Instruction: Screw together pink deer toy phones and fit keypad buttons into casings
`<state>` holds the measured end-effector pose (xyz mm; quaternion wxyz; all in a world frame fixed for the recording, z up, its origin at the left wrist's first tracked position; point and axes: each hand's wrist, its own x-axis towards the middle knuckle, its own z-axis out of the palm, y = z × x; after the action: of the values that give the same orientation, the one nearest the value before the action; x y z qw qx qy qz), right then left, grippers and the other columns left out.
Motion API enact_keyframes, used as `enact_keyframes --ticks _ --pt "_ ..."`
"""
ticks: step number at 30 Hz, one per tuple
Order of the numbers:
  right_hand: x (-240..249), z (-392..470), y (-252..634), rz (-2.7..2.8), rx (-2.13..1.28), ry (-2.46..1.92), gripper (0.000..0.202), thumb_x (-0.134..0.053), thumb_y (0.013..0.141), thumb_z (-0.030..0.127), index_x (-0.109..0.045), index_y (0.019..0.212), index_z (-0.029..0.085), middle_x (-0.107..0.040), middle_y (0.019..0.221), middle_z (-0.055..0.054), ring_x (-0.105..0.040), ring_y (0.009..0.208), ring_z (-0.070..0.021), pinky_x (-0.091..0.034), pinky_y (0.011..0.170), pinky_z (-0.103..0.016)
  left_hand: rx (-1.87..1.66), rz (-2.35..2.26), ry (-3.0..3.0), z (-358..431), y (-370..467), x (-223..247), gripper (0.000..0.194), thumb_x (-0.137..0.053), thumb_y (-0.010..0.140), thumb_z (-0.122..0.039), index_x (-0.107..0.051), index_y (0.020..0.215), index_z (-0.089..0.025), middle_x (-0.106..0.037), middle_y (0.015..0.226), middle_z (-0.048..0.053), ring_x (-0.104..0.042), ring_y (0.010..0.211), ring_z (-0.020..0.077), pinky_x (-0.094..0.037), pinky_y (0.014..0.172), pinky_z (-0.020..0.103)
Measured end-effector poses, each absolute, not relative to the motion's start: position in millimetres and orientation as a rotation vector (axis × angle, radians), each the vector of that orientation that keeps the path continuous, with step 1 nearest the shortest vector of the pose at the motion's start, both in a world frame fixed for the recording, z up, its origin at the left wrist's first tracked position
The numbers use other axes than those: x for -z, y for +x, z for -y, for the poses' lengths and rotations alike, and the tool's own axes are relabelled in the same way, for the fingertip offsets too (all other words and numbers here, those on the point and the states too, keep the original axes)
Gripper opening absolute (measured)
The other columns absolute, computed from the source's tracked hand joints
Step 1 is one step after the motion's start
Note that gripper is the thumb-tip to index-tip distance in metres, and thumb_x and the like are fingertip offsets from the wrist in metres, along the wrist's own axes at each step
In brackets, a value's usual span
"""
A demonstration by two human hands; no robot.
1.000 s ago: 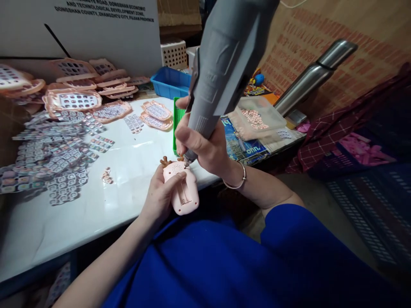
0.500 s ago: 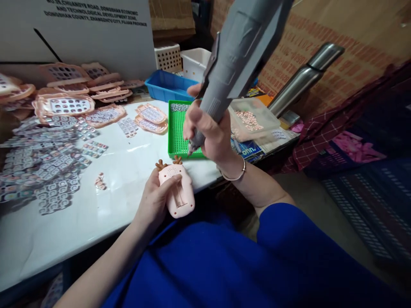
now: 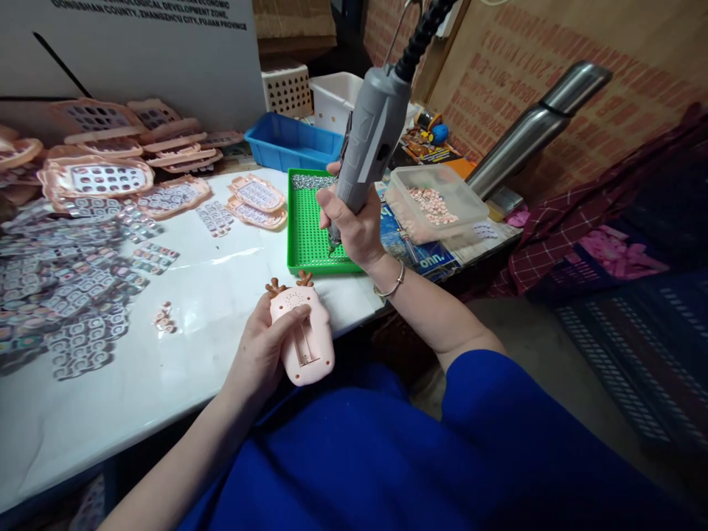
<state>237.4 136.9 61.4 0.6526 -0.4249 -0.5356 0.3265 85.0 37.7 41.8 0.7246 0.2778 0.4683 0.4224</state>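
Observation:
A pale pink toy phone casing [image 3: 316, 324] with brown antlers rests in my left hand [image 3: 262, 341], thumb pressed across its back. Its battery bay and several screw holes face up. My right hand [image 3: 357, 228] is wrapped round a grey electric screwdriver [image 3: 372, 133], which hangs from a black coiled cord. The screwdriver's tip points down over a green perforated tray [image 3: 296, 243], apart from the casing. Small silver screws [image 3: 310, 181] lie heaped at the tray's far end.
Pink casing shells [image 3: 102, 177] and keypad sheets [image 3: 88, 280] pile up on the left of the white table [image 3: 210, 324]. Small pink parts [image 3: 164, 318] lie nearby. Behind stands a blue bin [image 3: 293, 144]. At right are a clear tub [image 3: 436, 199] and a steel flask [image 3: 536, 129].
My right hand and the screwdriver have moved away from the casing, lower over the green tray. My left hand holds the casing nearly as before.

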Motion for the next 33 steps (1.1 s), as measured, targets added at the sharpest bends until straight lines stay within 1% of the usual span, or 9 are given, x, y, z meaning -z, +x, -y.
enact_keyframes --ticks 5,8,11,14,17,19,23,28,33 --pt "-58.4 -137.4 236.9 1.181 -0.753 -1.044 0.054 -0.068 0.069 0.067 -0.047 0.099 0.028 -0.049 0.063 0.007 -0.052 0.052 -0.0130 -0.050 0.057 -0.032 -0.937 -1.013 0.609 -37.8 84.4 -39.4 0.048 -0.084 0.058 -0.029 -0.057 0.096 -0.016 -0.066 0.076 0.000 -0.064 0.064 0.0156 -0.052 0.061 0.026" --pt "-59.0 -139.7 238.0 1.187 -0.730 -0.942 0.056 -0.070 0.066 0.069 -0.049 0.098 0.027 -0.048 0.060 0.009 -0.049 0.048 -0.0105 -0.048 0.053 -0.030 -0.950 -0.995 0.614 -37.8 85.0 -38.8 0.048 -0.084 0.057 -0.027 -0.057 0.095 -0.016 -0.066 0.076 0.000 -0.064 0.064 0.0149 -0.052 0.062 0.026" --pt "-69.7 -137.4 235.4 1.189 -0.721 -0.835 0.061 -0.073 0.059 0.070 -0.050 0.096 0.027 -0.047 0.055 0.011 -0.047 0.044 -0.0081 -0.043 0.046 -0.026 -0.957 -0.970 0.646 -37.4 85.1 -37.6 0.045 -0.082 0.060 -0.026 -0.057 0.096 -0.016 -0.066 0.076 0.000 -0.062 0.063 0.0139 -0.051 0.060 0.025" --pt "-88.8 -122.8 225.8 1.202 -0.742 -0.805 0.056 -0.069 0.066 0.068 -0.051 0.101 0.028 -0.049 0.057 0.010 -0.049 0.046 -0.0098 -0.045 0.048 -0.027 -0.959 -0.936 0.673 -36.6 84.9 -35.1 0.043 -0.080 0.063 -0.027 -0.055 0.097 -0.017 -0.067 0.080 0.001 -0.063 0.065 0.0150 -0.051 0.061 0.026" --pt "-104.5 -100.0 211.8 1.252 -0.819 -0.781 0.049 -0.063 0.074 0.066 -0.050 0.107 0.031 -0.050 0.058 0.007 -0.052 0.049 -0.0144 -0.049 0.052 -0.031 -0.965 -0.904 0.693 -35.8 85.1 -32.0 0.042 -0.078 0.064 -0.027 -0.053 0.097 -0.018 -0.067 0.082 0.001 -0.064 0.069 0.0167 -0.052 0.066 0.028" --pt "-108.3 -87.1 202.9 1.291 -0.905 -0.785 0.050 -0.063 0.072 0.067 -0.050 0.107 0.033 -0.050 0.057 0.007 -0.051 0.049 -0.0161 -0.049 0.052 -0.032 -0.986 -0.884 0.715 -35.4 85.3 -30.3 0.043 -0.078 0.066 -0.027 -0.054 0.101 -0.018 -0.066 0.086 0.001 -0.064 0.075 0.0178 -0.051 0.071 0.030" --pt "-103.1 -77.7 191.4 1.314 -1.039 -0.699 0.052 -0.069 0.068 0.065 -0.051 0.104 0.032 -0.048 0.052 0.008 -0.046 0.043 -0.0139 -0.045 0.047 -0.030 -1.012 -0.883 0.761 -34.7 84.9 -28.6 0.045 -0.076 0.068 -0.028 -0.056 0.107 -0.019 -0.066 0.092 0.002 -0.063 0.089 0.0212 -0.049 0.082 0.033" --pt "-96.2 -81.3 187.7 1.313 -1.067 -0.690 0.047 -0.069 0.072 0.059 -0.051 0.105 0.031 -0.048 0.054 0.009 -0.045 0.044 -0.0131 -0.043 0.048 -0.029 -0.997 -0.880 0.780 -34.5 83.7 -29.1 0.046 -0.077 0.067 -0.028 -0.056 0.106 -0.019 -0.067 0.094 0.003 -0.063 0.090 0.0211 -0.048 0.081 0.031" --pt "-88.1 -82.1 185.5 1.292 -1.092 -0.603 0.036 -0.071 0.075 0.046 -0.053 0.102 0.029 -0.048 0.057 0.009 -0.044 0.044 -0.0107 -0.042 0.047 -0.027 -0.986 -0.855 0.761 -35.6 83.7 -29.0 0.039 -0.075 0.069 -0.027 -0.056 0.102 -0.018 -0.068 0.096 0.003 -0.063 0.090 0.0205 -0.048 0.080 0.030"
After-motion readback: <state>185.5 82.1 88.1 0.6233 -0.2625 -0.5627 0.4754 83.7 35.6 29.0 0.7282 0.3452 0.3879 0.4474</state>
